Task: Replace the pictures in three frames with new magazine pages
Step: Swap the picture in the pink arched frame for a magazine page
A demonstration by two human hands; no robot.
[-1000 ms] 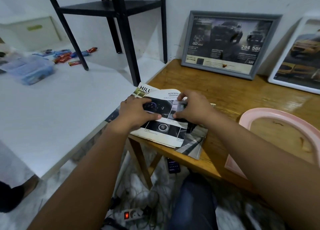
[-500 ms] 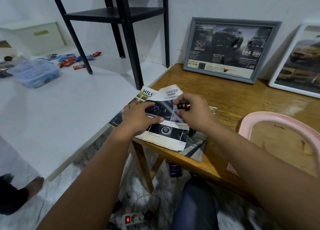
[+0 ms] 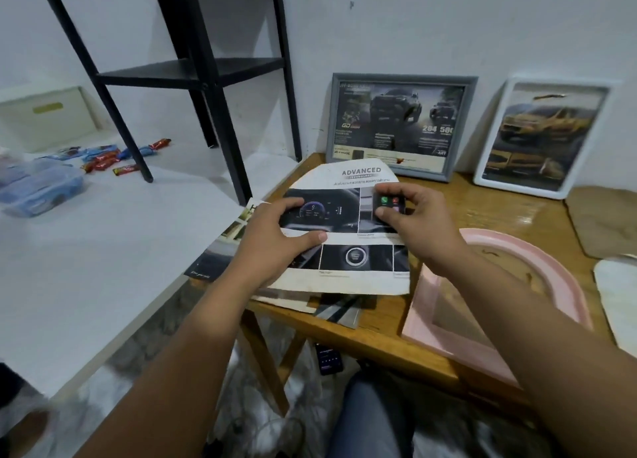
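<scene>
A magazine page [image 3: 348, 271] headed "ADVANCED", cut with a rounded top, is held just above the wooden table [image 3: 499, 209]. My left hand [image 3: 272, 244] grips its left edge, thumb on top. My right hand [image 3: 417, 223] pinches its upper right part between thumb and fingers. More loose magazine pages [image 3: 337, 311] lie under it. A pink arch-shaped frame [image 3: 434, 319] with nothing in it lies flat to the right. A grey frame [image 3: 332, 120] and a white frame [image 3: 493, 140], both showing car pictures, lean on the wall behind.
A brown backing board [image 3: 606, 223] and a white cut-out sheet [image 3: 617, 292] lie at the table's right end. A black metal shelf [image 3: 234, 168] stands on the white table [image 3: 103, 251] at left, with a blue plastic box [image 3: 38, 188] and candy wrappers [image 3: 103, 161].
The curled page has been spread out flat between both hands and brought farther onto the wooden table, toward the pink frame. My right hand has slid to its upper right part.
</scene>
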